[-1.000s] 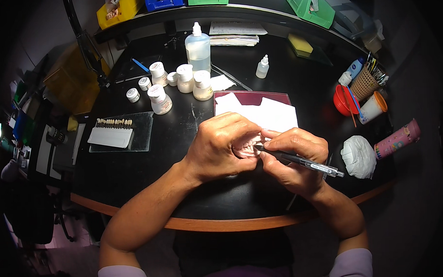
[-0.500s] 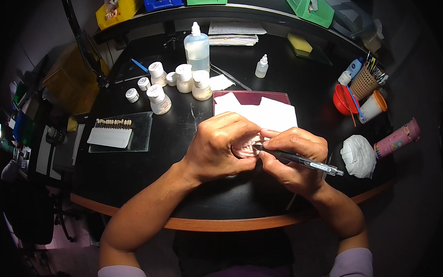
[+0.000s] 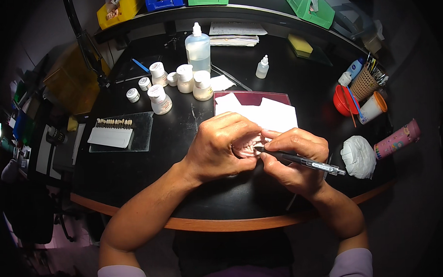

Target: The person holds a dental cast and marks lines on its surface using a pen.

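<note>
My left hand [image 3: 222, 144] is closed round a pinkish dental model [image 3: 243, 148] with a row of teeth, and its fingers cover much of it. In my right hand [image 3: 296, 158] is a black mechanical pencil or pen [image 3: 310, 163], gripped between thumb and fingers. Its tip points left at the teeth of the model; whether it touches them I cannot tell. Both hands are raised close together over the front of the black table [image 3: 184, 201]. Behind them, white paper [image 3: 274, 114] lies on a dark red tray [image 3: 252, 98].
Several powder jars [image 3: 159, 100] and a large clear bottle [image 3: 198, 51] stand at the back left. A tooth shade guide [image 3: 110, 136] lies at left. A small dropper bottle [image 3: 262, 67] stands behind the tray. To the right are a red bowl [image 3: 342, 101], crumpled white wrap [image 3: 359, 157] and a pink cylinder [image 3: 398, 138].
The pencil and my right hand have shifted very slightly to the right. My left hand keeps its hold on the dental model almost unmoved.
</note>
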### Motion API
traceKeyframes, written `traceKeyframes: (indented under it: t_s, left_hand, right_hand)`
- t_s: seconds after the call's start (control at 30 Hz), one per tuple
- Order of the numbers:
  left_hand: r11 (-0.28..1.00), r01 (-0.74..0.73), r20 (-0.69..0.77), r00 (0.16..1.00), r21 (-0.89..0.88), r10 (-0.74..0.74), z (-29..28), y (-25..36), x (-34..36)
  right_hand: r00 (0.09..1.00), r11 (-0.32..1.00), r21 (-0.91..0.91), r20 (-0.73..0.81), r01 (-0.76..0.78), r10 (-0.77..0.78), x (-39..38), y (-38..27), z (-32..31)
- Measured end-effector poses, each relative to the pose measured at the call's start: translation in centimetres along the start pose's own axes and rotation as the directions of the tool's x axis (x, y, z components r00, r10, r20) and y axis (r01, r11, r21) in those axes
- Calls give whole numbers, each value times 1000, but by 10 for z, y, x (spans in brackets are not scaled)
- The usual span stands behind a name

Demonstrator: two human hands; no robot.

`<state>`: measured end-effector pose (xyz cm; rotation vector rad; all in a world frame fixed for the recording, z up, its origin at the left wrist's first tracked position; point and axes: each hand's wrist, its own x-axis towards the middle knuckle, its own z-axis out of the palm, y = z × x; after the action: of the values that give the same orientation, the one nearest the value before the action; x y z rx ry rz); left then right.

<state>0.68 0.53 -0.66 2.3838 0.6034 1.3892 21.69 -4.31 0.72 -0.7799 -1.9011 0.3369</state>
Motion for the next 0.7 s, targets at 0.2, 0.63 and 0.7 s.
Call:
traceKeyframes:
  t_s: [0.2, 0.63, 0.7]
  left_hand:
    - [1000, -6, -3, 1000, -11, 6, 2, -1, 0]
    - [1000, 5, 16, 1000, -5, -5, -1, 1, 1]
    - [1000, -6, 9, 1000, -7, 6, 0, 0, 1]
  right_hand:
    - [1000, 1000, -10, -22, 3, -3, 1, 0, 0]
    - [1000, 1000, -14, -5, -12, 12, 1, -1, 0]
    - [1000, 1000, -8, -3, -14, 14, 1, -1, 0]
